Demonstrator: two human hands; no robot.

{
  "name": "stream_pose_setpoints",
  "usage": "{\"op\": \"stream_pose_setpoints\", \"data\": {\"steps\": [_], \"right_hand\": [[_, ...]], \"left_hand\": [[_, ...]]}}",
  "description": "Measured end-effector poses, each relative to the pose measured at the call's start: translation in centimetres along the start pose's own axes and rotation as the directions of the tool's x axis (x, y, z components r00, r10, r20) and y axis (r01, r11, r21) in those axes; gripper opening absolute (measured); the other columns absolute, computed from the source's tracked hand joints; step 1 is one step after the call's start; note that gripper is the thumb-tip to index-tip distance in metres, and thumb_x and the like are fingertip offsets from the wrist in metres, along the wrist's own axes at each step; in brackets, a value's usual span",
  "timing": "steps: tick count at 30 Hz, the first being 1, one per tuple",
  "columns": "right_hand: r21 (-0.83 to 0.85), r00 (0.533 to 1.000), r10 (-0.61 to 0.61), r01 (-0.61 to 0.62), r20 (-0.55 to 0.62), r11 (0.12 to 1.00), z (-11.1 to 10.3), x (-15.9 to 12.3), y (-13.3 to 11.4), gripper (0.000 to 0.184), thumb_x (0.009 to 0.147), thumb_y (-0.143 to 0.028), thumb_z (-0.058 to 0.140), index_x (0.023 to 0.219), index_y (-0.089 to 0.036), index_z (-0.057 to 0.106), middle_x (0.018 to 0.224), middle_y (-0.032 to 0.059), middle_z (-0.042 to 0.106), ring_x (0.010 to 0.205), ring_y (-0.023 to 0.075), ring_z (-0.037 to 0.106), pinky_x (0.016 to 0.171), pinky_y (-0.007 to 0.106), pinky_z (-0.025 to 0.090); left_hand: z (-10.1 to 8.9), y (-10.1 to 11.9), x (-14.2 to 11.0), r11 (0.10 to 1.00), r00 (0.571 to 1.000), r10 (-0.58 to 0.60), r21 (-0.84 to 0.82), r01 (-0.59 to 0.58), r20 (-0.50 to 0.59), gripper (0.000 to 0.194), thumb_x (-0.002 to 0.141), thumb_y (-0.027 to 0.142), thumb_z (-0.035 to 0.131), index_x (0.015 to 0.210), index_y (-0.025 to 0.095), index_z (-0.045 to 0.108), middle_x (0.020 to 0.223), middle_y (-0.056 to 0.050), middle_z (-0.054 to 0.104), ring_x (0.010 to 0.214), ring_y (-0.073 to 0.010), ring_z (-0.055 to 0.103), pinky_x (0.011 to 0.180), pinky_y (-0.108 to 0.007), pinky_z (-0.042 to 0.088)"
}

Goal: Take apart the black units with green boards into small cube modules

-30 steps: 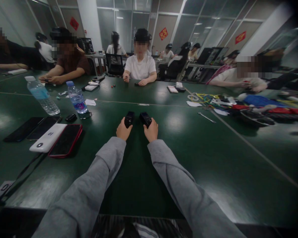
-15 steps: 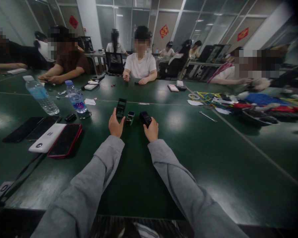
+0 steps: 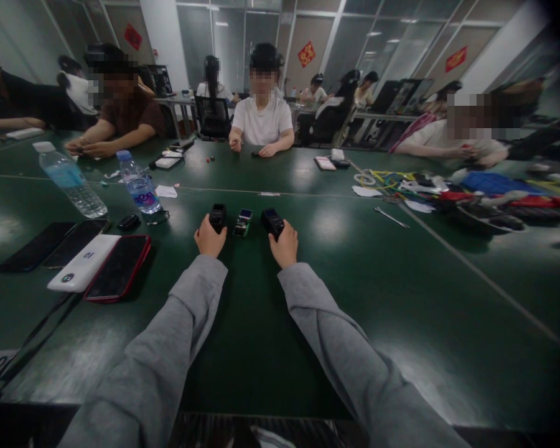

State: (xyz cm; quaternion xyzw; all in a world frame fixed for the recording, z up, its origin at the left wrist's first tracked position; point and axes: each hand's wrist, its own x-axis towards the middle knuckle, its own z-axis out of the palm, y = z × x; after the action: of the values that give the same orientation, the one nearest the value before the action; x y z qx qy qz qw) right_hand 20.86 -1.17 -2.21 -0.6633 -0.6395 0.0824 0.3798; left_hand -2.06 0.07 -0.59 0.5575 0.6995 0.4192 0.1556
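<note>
Head view: two bare hands in grey sleeves reach forward over a dark green table (image 3: 261, 330). The left hand (image 3: 211, 240) is curled around a small black casing (image 3: 218, 215), thumb on its right side. The right hand (image 3: 284, 245) is closed the same way around a black device (image 3: 272, 221), which leans to the left at its far end. Whether casing and device touch the table, I cannot tell.

Between the hands, apart from both, a small green circuit board (image 3: 242, 223) with a little screen at its far end lies on the table.

To the left, side by side, lie two dark phones (image 3: 37, 247), a white block (image 3: 84, 262) with a black strap, and a red-edged phone (image 3: 118, 269). Behind them are a small black case (image 3: 129, 222) and two bottles (image 3: 140, 184), one white-capped, one blue-capped. A scrap of paper (image 3: 167, 191) lies right of the bottles.

To the right lies a wrench (image 3: 391, 218); beyond it, a heap of cables (image 3: 406, 185) and coloured cloth-like items.

Across the table sits a person in a white shirt (image 3: 262, 123), hands near a small dark object. Others sit to either side and behind, before glass partitions with red paper diamonds.
</note>
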Motion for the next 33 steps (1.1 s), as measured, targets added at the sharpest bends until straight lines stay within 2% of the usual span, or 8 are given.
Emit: {"op": "stream_pose_setpoints", "data": {"steps": [2, 5, 8, 14, 18, 26, 29, 33], "right_hand": [[0.001, 1.0, -0.001, 0.001, 0.001, 1.0, 0.0, 0.0, 0.0, 0.063, 0.087, -0.025, 0.055, 0.143, -0.005, 0.032, 0.132, 0.0236, 0.046, 0.121, 0.0387, 0.041, 0.102, 0.056, 0.037], [0.009, 1.0, 0.006, -0.006, 0.014, 1.0, -0.1, 0.0, -0.1, 0.063, 0.088, -0.025, 0.055, 0.143, -0.005, 0.031, 0.132, 0.0242, 0.046, 0.122, 0.0386, 0.04, 0.102, 0.055, 0.036], [-0.01, 1.0, 0.013, -0.013, 0.013, 1.0, 0.0, 0.0, -0.2, 0.062, 0.088, -0.025, 0.055, 0.143, -0.006, 0.031, 0.13, 0.0237, 0.047, 0.122, 0.0369, 0.041, 0.101, 0.053, 0.037], [-0.112, 0.999, -0.008, 0.003, -0.042, 0.994, 0.3, 0.0, -0.2, 0.061, 0.086, -0.024, 0.058, 0.139, -0.004, 0.036, 0.124, 0.0215, 0.053, 0.114, 0.0334, 0.046, 0.095, 0.047, 0.042], [-0.133, 0.999, -0.017, 0.01, -0.051, 0.991, 0.4, 0.0, -0.1, 0.061, 0.086, -0.024, 0.059, 0.139, -0.004, 0.037, 0.123, 0.0214, 0.053, 0.113, 0.0334, 0.047, 0.094, 0.047, 0.042], [-0.12, 0.999, -0.011, 0.006, -0.042, 0.993, 0.4, 0.0, -0.3, 0.064, 0.087, -0.028, 0.057, 0.141, -0.004, 0.034, 0.123, 0.0223, 0.052, 0.115, 0.0344, 0.046, 0.094, 0.049, 0.042], [-0.099, 0.998, -0.023, 0.017, -0.062, 0.995, 0.4, -0.1, -0.4, 0.07, 0.089, -0.033, 0.056, 0.145, -0.002, 0.027, 0.126, 0.0248, 0.049, 0.118, 0.036, 0.044, 0.096, 0.051, 0.041], [-0.074, 0.989, -0.096, 0.088, -0.11, 0.993, 0.6, -0.1, -0.5, 0.069, 0.088, -0.029, 0.052, 0.146, -0.003, 0.025, 0.129, 0.0246, 0.046, 0.118, 0.0345, 0.045, 0.096, 0.051, 0.043]], "left_hand": [[-0.2, 0.6, -0.3, 0.998, 0.997, 0.058, 0.028, -0.057, -0.053, 0.072, 0.08, 0.032, 0.062, 0.144, 0.018, 0.03, 0.151, -0.019, 0.037, 0.143, -0.0343, 0.03, 0.116, -0.058, 0.015], [-0.7, 1.8, -1.0, 0.963, 0.958, 0.269, 0.06, -0.264, -0.1, 0.059, 0.083, 0.023, 0.054, 0.14, 0.021, 0.037, 0.15, -0.012, 0.04, 0.143, -0.0275, 0.031, 0.118, -0.05, 0.017], [-0.8, 2.8, -2.0, 0.884, 0.89, 0.456, 0.107, -0.455, 0.023, 0.037, 0.085, 0.023, 0.052, 0.121, 0.024, 0.056, 0.135, -0.007, 0.056, 0.139, -0.0277, 0.035, 0.117, -0.05, 0.015], [-0.2, 3.2, -2.6, 0.786, 0.811, 0.571, 0.199, -0.585, 0.128, 0.021, 0.089, 0.031, 0.053, 0.107, 0.027, 0.063, 0.116, -0.006, 0.068, 0.13, -0.0271, 0.045, 0.111, -0.051, 0.017], [0.0, 2.8, -2.3, 0.774, 0.806, 0.578, 0.227, -0.591, 0.129, 0.025, 0.094, 0.038, 0.047, 0.109, 0.028, 0.064, 0.115, -0.005, 0.069, 0.126, -0.0254, 0.048, 0.107, -0.049, 0.022], [0.5, 2.5, -1.8, 0.824, 0.858, 0.508, 0.246, -0.51, 0.077, 0.029, 0.094, 0.043, 0.046, 0.111, 0.028, 0.063, 0.122, -0.007, 0.066, 0.124, -0.0267, 0.049, 0.105, -0.049, 0.026], [0.5, 2.2, -1.4, 0.877, 0.888, 0.46, 0.174, -0.449, -0.028, 0.029, 0.096, 0.041, 0.043, 0.113, 0.028, 0.062, 0.126, -0.007, 0.063, 0.128, -0.0269, 0.046, 0.108, -0.05, 0.025], [0.7, 0.4, 0.2, 0.97, 0.944, 0.238, 0.016, -0.241, -0.227, 0.024, 0.094, 0.03, 0.045, 0.111, 0.026, 0.062, 0.127, -0.007, 0.062, 0.126, -0.0276, 0.047, 0.108, -0.053, 0.029]]}}
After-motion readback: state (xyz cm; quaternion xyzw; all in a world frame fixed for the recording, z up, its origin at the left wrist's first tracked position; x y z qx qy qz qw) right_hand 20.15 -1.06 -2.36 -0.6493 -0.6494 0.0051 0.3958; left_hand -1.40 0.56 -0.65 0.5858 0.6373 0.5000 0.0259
